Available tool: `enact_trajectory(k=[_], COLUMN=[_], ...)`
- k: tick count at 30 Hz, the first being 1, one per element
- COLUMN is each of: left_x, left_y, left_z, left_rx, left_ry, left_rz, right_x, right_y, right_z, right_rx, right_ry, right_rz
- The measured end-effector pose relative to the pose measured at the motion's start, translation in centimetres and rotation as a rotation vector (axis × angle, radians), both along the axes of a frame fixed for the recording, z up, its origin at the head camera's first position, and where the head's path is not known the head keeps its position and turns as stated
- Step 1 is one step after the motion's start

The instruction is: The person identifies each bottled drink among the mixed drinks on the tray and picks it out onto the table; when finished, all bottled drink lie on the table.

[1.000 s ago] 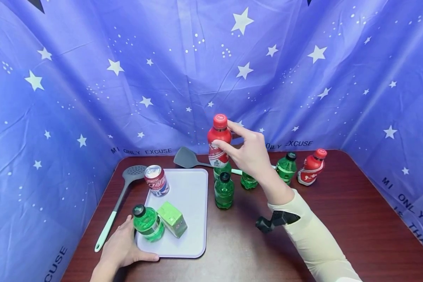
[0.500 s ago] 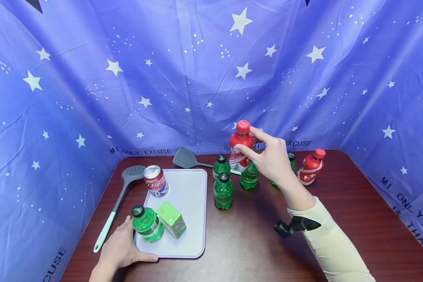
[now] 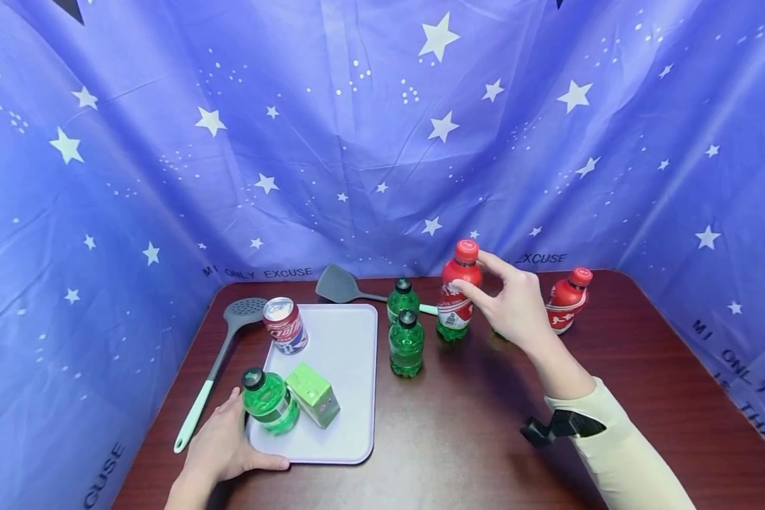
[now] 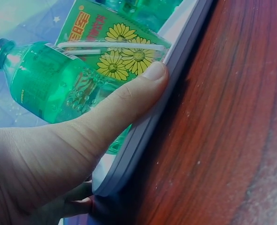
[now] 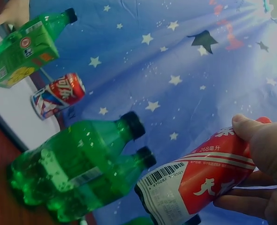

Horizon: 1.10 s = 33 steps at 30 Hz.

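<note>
My right hand (image 3: 516, 304) holds a red bottle (image 3: 460, 287) with a red cap between thumb and fingers, nearly upright. Its lower end overlaps a green bottle (image 3: 452, 333) in the head view. Its barcode and white base show in the right wrist view. My left hand (image 3: 226, 443) grips the near left corner of a white tray (image 3: 350, 397), thumb along the rim, some fingers hidden at the left edge. Close to that hand, on the tray, stand a green bottle (image 3: 270, 407) with a black cap and a green drink carton (image 3: 314, 397) with a straw. A soda can (image 3: 285, 327) stands at the tray's far left.
Two green bottles (image 3: 406, 347) stand just right of the tray. Another red bottle (image 3: 569, 301) stands far right, partly behind my right hand. A slotted turner (image 3: 219, 354) lies left of the tray, and a grey spatula (image 3: 338, 285) behind it. A star-printed curtain (image 3: 382, 142) surrounds the table.
My right hand has carried the red bottle to the right and lower, from above the pair of green bottles to over the one beside them. The left hand keeps its place on the tray.
</note>
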<state>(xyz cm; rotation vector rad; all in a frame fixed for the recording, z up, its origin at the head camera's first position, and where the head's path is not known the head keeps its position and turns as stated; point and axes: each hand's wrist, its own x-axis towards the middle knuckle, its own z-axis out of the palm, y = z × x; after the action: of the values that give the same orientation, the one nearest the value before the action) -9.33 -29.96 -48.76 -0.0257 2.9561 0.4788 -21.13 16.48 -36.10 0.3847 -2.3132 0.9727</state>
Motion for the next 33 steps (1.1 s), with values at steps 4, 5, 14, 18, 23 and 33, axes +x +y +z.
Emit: enact_trajectory(k=[4, 5, 14, 18, 23, 33], left_x=[-0.1, -0.1, -0.2, -0.1, -0.1, 0.0], left_y=[0.0, 0.0, 0.0, 0.0, 0.0, 0.1], left_z=[-0.1, 0.0, 0.0, -0.2, -0.2, -0.1], left_rx=[-0.002, -0.003, 0.000, 0.003, 0.005, 0.007], left_ry=[-0.010, -0.013, -0.007, 0.000, 0.000, 0.018], left_rz=[0.005, 0.008, 0.010, 0.008, 0.010, 0.006], right_x=[0.0, 0.1, 0.7, 1.0, 1.3, 1.8], right_y=[0.8, 0.9, 1.9, 2.2, 2.4, 2.8], right_z=[-0.9, -1.1, -2.7, -3.6, -4.6, -6.1], right_rx=[0.025, 0.031, 0.051, 0.059, 0.054, 0.077], right_ry=[-0.014, -0.018, -0.051, -0.065, -0.087, -0.136], right_rz=[0.004, 0.008, 0.056, 0.081, 0.111, 0.130])
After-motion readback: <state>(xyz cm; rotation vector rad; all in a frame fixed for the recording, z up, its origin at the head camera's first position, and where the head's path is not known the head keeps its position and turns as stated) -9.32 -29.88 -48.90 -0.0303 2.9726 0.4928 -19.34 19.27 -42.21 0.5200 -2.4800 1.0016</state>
